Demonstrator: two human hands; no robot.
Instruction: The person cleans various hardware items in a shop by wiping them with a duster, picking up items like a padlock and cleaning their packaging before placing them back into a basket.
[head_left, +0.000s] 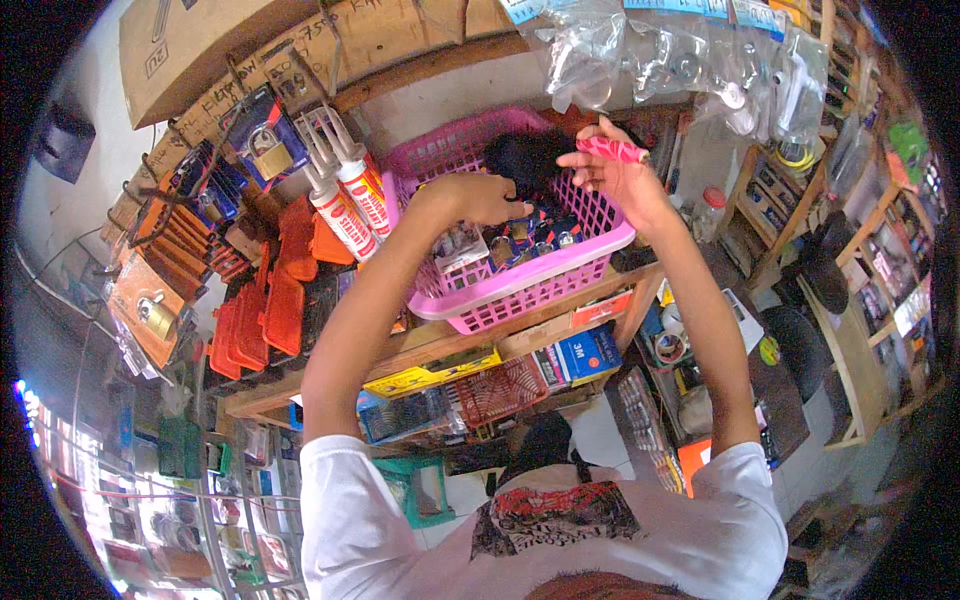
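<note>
A pink plastic basket (517, 271) stands on a wooden shelf in front of me. My left hand (480, 201) reaches over its left side, fingers bent down at several carded padlocks (525, 244); whether it grips one is hidden. A white packet (460, 249) lies below that hand in the basket. Above the basket's right rim is my right hand (609, 166), palm turned up and fingers apart. A pink-red wrapped roll (611, 149) lies across its fingers, seemingly around one of them; I cannot tell whether it is held. Something black and fuzzy (525, 159) fills the basket's back part.
Silicone sealant tubes (341, 217) stand left of the basket, beside orange plastic cases (285, 307). Carded padlocks (270, 154) hang on hooks at the left. Clear plastic packets (585, 64) hang overhead at the back right. Boxes (589, 354) and paint trays (499, 390) fill the lower shelf.
</note>
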